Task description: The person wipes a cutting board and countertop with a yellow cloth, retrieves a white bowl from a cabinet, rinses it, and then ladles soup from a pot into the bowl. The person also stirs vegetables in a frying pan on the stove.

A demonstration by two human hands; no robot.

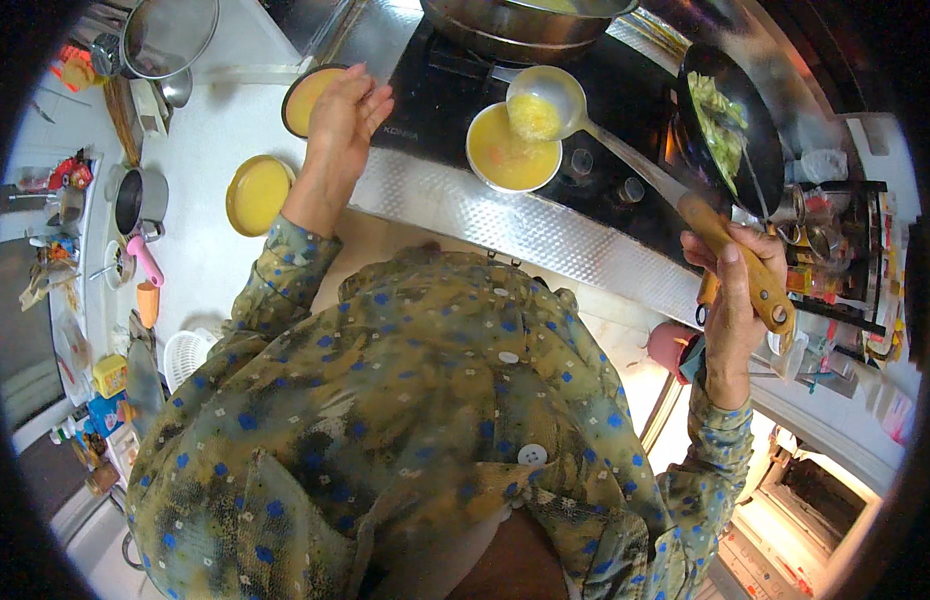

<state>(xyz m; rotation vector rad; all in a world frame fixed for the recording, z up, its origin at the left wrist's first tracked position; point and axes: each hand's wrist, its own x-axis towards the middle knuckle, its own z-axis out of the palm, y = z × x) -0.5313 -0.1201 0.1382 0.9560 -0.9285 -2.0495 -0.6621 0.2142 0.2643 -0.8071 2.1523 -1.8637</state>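
My right hand (739, 289) grips the wooden handle of a metal ladle (637, 161). Yellow soup (535, 116) lies in the ladle's bowl, which is over the far rim of a white bowl (514, 180) filled with similar yellow soup. That bowl stands at the front of the black gas stove (442, 142). Holding nothing, my left hand (351, 112) hovers with fingers somewhat apart beside a dark-rimmed bowl of yellow soup (304, 101), partly covering it from view. Nearer my left forearm, a yellow bowl (259, 196) of soup rests on the white counter (202, 150).
A large steel pot (510, 30) stands at the back of the stove. On the right is a black wok (769, 142) with chopped greens and a utensil. A saucepan (154, 196), a pink-handled tool (144, 259) and a white plastic basket (186, 352) occupy the left counter.
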